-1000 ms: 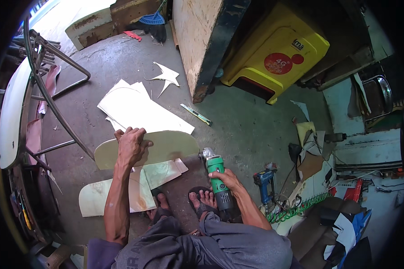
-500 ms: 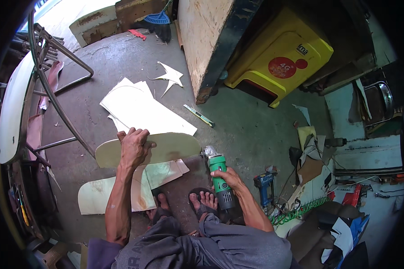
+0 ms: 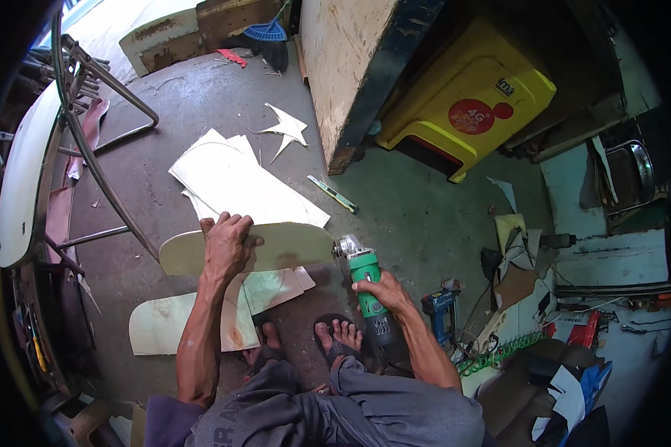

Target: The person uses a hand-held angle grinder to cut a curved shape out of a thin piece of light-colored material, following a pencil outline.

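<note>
My left hand [image 3: 229, 242] grips the upper edge of a flat pale board [image 3: 291, 243] with rounded ends, the thumb pressed to its near face. In my right hand [image 3: 382, 291] is a green angle grinder [image 3: 363, 272], held round its body with the metal head [image 3: 348, 246] pointing away from me. The grinder's head meets the right end of the board, or is very close to it. Under and in front of the board lie more pale cut pieces [image 3: 164, 322] by my feet. Beyond it rests a stack of white sheets [image 3: 238, 182].
A utility knife [image 3: 332, 194] lies right of the sheets, with a jagged white scrap [image 3: 283, 130] farther off. A yellow plastic stool [image 3: 470, 104] lies under a wooden bench. At the right are a blue power tool [image 3: 441, 313] and a green coiled hose [image 3: 507, 350]. A metal-framed chair [image 3: 112, 186] stands left.
The grinder has tilted and shifted slightly right, its rear end swinging right along with my right hand. The board and my left hand stay nearly in place.
</note>
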Available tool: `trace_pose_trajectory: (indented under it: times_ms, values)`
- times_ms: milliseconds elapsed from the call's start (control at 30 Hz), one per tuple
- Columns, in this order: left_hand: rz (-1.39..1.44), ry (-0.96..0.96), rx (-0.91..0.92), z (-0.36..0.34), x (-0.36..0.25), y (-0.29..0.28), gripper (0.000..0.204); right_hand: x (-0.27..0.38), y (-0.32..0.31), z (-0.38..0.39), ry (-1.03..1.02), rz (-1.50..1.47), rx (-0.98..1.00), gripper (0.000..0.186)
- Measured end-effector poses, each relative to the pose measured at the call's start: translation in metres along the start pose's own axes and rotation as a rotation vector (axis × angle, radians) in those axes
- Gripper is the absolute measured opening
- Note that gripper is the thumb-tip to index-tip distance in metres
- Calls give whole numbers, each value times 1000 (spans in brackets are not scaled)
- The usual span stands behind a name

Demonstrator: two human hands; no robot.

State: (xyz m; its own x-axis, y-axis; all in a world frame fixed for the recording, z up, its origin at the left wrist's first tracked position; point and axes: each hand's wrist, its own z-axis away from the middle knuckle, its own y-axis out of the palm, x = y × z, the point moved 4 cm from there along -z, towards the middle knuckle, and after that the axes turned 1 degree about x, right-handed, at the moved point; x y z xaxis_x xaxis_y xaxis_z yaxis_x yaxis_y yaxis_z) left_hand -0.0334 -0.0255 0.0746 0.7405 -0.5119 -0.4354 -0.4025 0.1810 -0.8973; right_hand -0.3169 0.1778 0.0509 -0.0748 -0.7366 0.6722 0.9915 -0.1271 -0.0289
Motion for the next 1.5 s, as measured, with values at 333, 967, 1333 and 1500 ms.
trace_pose_trajectory:
  times_ms: [333, 967, 1333, 1500]
  values:
    - [7, -10, -4, 1, -2, 3, 35, -12, -3, -4, 44, -17, -7, 33]
    - [12, 8, -35, 4, -11, 0, 34, 14, -7, 2, -134, 375, -189, 41]
    - [38, 24, -43, 4, -15, 1, 34, 3, -7, -3, -88, 187, -120, 37]
    - [10, 8, -40, 7, -10, 2, 33, -14, -5, -2, 69, -1, -32, 31]
